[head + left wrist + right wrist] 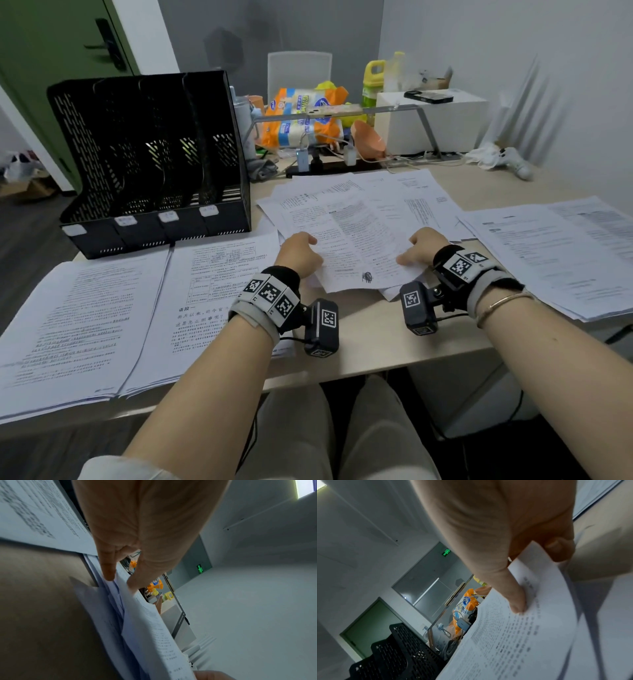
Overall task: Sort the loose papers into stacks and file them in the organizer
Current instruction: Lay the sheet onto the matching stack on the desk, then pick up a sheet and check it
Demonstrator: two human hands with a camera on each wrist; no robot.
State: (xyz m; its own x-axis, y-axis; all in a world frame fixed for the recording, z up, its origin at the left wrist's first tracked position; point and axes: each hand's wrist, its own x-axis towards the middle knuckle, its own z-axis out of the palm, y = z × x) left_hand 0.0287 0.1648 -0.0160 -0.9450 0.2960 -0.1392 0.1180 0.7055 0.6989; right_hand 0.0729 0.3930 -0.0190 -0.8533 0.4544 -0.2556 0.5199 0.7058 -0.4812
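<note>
Both hands gripped one printed sheet (356, 240).
Left hand (299, 251) pinched its 9 o'clock edge, right hand (419, 246) its 3 o'clock edge.

Left hand (298, 254) and right hand (418, 249) forward, fingers curled, thumbs pinching down.

organizer (150, 161) slots open, papers (359, 219) crowding desk (370, 346)

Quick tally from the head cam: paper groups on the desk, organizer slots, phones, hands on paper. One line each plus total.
Paper groups: 4 — far-left stack, second stack, loose pile, right stack
Organizer slots: 4
Phones: 2 — black, on the riser
Hands on the loose pile's top sheet: 2 — left hand, right hand
Total: 12
</note>
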